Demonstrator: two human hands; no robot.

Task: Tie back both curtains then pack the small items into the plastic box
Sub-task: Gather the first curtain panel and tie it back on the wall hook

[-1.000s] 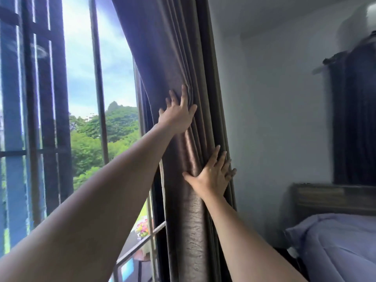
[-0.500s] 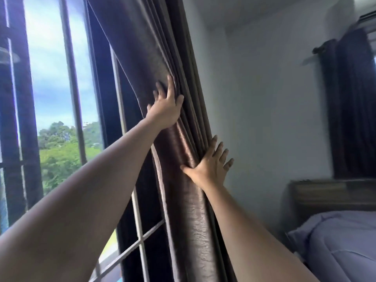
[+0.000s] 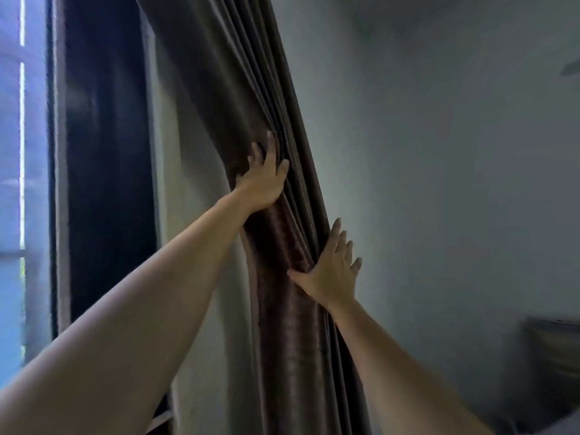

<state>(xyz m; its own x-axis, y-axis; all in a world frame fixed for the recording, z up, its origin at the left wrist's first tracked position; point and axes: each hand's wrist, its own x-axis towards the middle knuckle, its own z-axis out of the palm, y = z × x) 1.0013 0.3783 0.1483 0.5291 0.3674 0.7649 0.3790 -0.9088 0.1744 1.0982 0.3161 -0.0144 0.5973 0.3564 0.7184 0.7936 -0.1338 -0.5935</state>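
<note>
Seen at nine o'clock: a bright strip of window (image 3: 18, 183), blurred, with a dark frame (image 3: 103, 171) just beside it toward the middle. Past the frame, a pale band, perhaps the curtain's lining or the wall; could not tell which.

Hung through the centre, from twelve o'clock down to six: the brown curtain (image 3: 282, 356), gathered into a tight column of long narrow pleats, leaning from upper left to lower right. Looked satiny, with a dull reddish sheen on the front folds below the upper hand and darker grey-brown folds toward the wall side. Lay close against the grey wall (image 3: 439, 183).

Pressed flat on the bunched folds a little above centre: the left hand (image 3: 262, 183), fingers spread and pointing to twelve o'clock, palm on the cloth, not clenched around it.

Set lower, toward four o'clock of that hand: the right hand (image 3: 329, 274), likewise flat and spread, thumb across the front pleats, fingers along the curtain's wall-side edge.

Glimpsed at four o'clock, dim and blurred: a wooden headboard (image 3: 555, 356).
</note>
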